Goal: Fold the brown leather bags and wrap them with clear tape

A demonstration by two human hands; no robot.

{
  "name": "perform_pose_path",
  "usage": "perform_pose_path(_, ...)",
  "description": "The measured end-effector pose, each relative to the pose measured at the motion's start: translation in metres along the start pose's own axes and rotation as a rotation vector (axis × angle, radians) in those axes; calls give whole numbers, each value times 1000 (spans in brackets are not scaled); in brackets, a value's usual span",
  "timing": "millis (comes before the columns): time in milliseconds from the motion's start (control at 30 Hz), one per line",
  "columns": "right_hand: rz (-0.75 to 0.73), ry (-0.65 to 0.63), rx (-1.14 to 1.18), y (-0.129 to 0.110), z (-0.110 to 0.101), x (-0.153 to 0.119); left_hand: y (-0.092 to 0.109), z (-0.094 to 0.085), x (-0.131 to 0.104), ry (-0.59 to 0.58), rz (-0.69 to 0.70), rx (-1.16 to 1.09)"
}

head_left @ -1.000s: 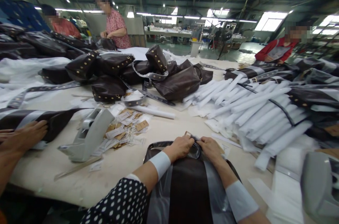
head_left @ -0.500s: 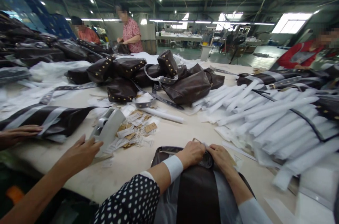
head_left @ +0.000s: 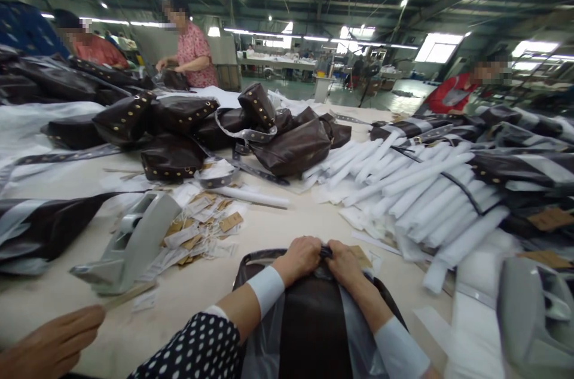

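Note:
A dark brown bag (head_left: 314,325) lies in front of me, with grey, plastic-looking bands down both sides. At its far end my left hand (head_left: 302,258) is closed on a dark strap (head_left: 326,251). Pressed close beside it, my right hand (head_left: 344,264) grips the same strap, its fingers bent over it. The fingertips of both hands are partly hidden. Left of the bag's far end is a pile of paper tags (head_left: 201,226) with strings.
A co-worker's hand (head_left: 58,337) holds a strip of tape by a grey tape dispenser (head_left: 130,244). Another dispenser (head_left: 533,313) stands at right, near white paper rolls (head_left: 417,188). Brown bags (head_left: 291,149) are heaped behind. A person in red (head_left: 451,95) leans over the table.
My view has turned right, bringing the second dispenser into sight. My hands have come closer together over the strap, which was coiled. The co-worker's hand has drawn back from the dispenser with tape.

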State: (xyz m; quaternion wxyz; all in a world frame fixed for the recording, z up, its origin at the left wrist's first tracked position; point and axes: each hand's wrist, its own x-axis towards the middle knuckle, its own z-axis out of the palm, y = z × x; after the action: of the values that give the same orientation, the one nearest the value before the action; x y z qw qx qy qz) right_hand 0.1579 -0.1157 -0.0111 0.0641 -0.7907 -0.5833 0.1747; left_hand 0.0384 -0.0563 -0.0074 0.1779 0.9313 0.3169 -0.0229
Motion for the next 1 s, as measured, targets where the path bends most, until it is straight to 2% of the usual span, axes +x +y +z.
perform_pose_path(67, -18, 6, 3, -1, 0, -3, 0, -4, -2, 56, 27, 39)
perform_pose_path(133, -45, 17, 15, -2, 0, -6, -1, -6, -2, 92, 111, 68)
perform_pose_path(233, -66, 29, 36, -2, -1, -8, -5, -2, 4, 10, 221, 58)
perform_pose_path(300, -52, 30, 50, -2, -1, -8, -8, 3, 8, -50, 213, 61)
perform_pose_path(500, 42, 35, 95, -2, -5, -9, -7, 4, 10, -89, 210, 153)
perform_pose_path(633, 0, 7, 120, 3, -20, -14, -10, 5, 8, -88, 226, 186)
perform_pose_path(733, 7, 68, 88, 26, -39, -21, -13, 10, 9, -65, 223, 195)
perform_pose_path(833, 122, 146, -19, 65, -51, -24, -13, 11, 9, -54, 212, 202)
perform_pose_path(933, 182, 168, -137, 102, -49, -16, -11, 10, 8, -63, 183, 196)
perform_pose_path(1000, 182, 178, -204, 116, -42, -8, -9, 9, 7, -65, 168, 194)
